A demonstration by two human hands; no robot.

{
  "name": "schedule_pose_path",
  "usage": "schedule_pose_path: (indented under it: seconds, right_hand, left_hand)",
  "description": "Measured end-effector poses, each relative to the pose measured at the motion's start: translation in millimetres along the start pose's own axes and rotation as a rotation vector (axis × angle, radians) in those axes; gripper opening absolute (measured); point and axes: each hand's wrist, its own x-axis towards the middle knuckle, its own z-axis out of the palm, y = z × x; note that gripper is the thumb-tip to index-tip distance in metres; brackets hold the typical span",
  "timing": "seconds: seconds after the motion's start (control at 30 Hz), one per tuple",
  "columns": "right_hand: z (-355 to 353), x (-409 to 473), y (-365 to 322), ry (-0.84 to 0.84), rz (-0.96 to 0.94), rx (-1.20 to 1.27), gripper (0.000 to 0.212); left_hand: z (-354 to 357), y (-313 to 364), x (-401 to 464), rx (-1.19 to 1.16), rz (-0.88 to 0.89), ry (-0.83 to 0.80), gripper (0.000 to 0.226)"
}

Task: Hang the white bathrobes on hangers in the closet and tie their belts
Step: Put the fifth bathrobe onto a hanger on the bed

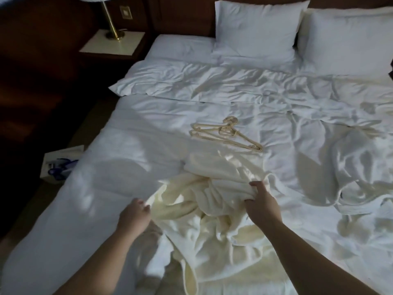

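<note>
No legible text, label, brand, number or sign is found anywhere in the view. The white bag (61,167) on the floor at the near left of the bed carries blue printing, but it is too blurred and too dim to read. The wall plate (126,12) at the far left shows no marking that can be made out.

One head-worn view looks forward and down over the bed (148,128) from its foot, close above.
</note>
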Motion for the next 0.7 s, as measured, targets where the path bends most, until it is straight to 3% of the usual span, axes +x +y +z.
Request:
schedule_pose_path:
  seconds: [0.1, 0.33, 0.43, 0.53, 0.6, 0.7]
  right_hand:
    - [15, -11, -5, 0.087, 0.090, 0.031, 0.051]
    - [1, 6, 17, 0.222, 0.364, 0.226, 0.030]
    - [-13, 20, 44, 0.240, 0.468, 0.409, 0.019]
    - [-21, 32, 64, 0.229, 0.475, 0.400, 0.017]
    - [-20, 40, 69, 0.231, 0.461, 0.367, 0.016]
    - [-18, 48, 72, 0.258, 0.382, 0.254, 0.023]
  left_hand:
    - [7, 9, -8, 0.099, 0.099, -0.031, 0.044]
    - [35, 63, 9, 0.254, 0.503, 0.046, 0.056]
    - [68, 86, 20, 0.355, 0.586, -0.035, 0.073]
    - [104, 120, 23, 0.411, 0.602, -0.103, 0.085]
    - [125, 144, 20, 0.421, 0.580, -0.124, 0.078]
    - [149, 167, 19, 0.451, 0.610, -0.057, 0.043]
